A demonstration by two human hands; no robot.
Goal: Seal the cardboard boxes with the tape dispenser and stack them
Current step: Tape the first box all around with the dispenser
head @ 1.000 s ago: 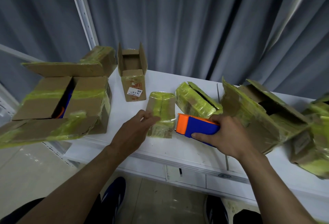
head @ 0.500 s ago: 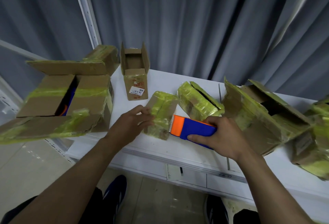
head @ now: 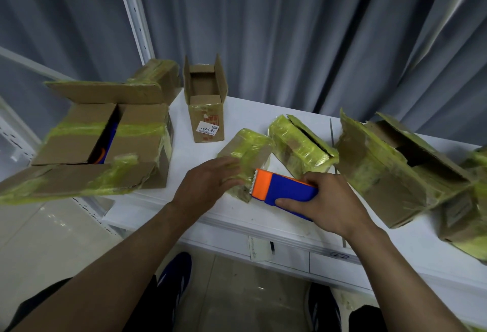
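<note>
A small cardboard box wrapped in yellow-green tape (head: 247, 152) lies near the front of the white table (head: 276, 221). My left hand (head: 208, 186) rests on its left side with fingers laid over the top, blurred by motion. My right hand (head: 326, 202) grips the blue and orange tape dispenser (head: 279, 189), whose serrated orange end touches the box's right side.
A large open box (head: 105, 141) stands at the left, overhanging the table edge. A small upright open box (head: 207, 110) stands behind. Another taped box (head: 300, 144) and bigger open taped boxes (head: 390, 168) lie to the right. Grey curtains hang behind.
The dispenser has moved left, up against the small taped box. My left hand has slid further onto the box.
</note>
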